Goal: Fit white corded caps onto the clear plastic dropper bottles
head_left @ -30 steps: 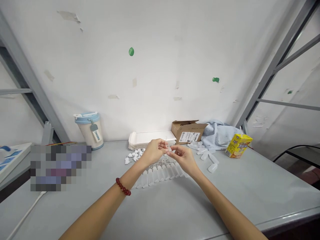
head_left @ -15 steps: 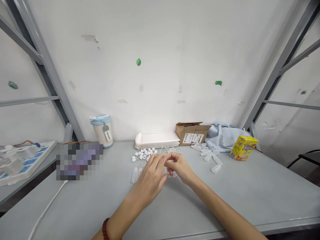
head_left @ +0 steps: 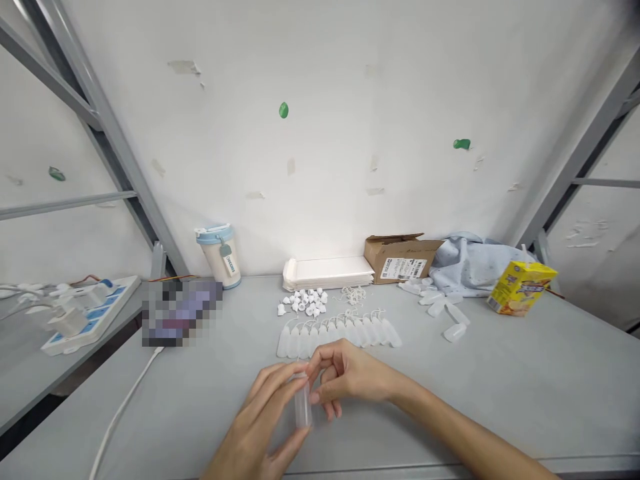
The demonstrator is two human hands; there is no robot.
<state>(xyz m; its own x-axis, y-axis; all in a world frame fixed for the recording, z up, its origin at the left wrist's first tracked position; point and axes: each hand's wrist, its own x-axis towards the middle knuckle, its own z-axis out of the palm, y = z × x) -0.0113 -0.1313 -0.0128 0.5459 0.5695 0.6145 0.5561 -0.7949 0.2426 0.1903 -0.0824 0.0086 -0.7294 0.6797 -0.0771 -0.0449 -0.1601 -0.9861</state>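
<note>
Left grip [head_left: 256, 421] holding translucent tube [head_left: 303, 405], long axis up-down in view; right grip [head_left: 346, 375] at upper end, hold unclear.

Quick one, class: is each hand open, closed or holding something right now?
Left hand: closed, holding a translucent tube between thumb and fingers.
Right hand: fingers bent beside the tube's upper part; whether it grips cannot be told.

Your left hand [head_left: 256, 421] enters from the bottom edge, cropped near the wrist. Its fingers [head_left: 274, 387] reach forward side by side, left thumb [head_left: 291, 448] spread well below them. Your right forearm [head_left: 440, 415] is bare, slanting in from lower right, wrist near straight. Right hand [head_left: 345, 375]: index bent, tip at your left fingertips, thumb pointing left, rest curled.
</note>
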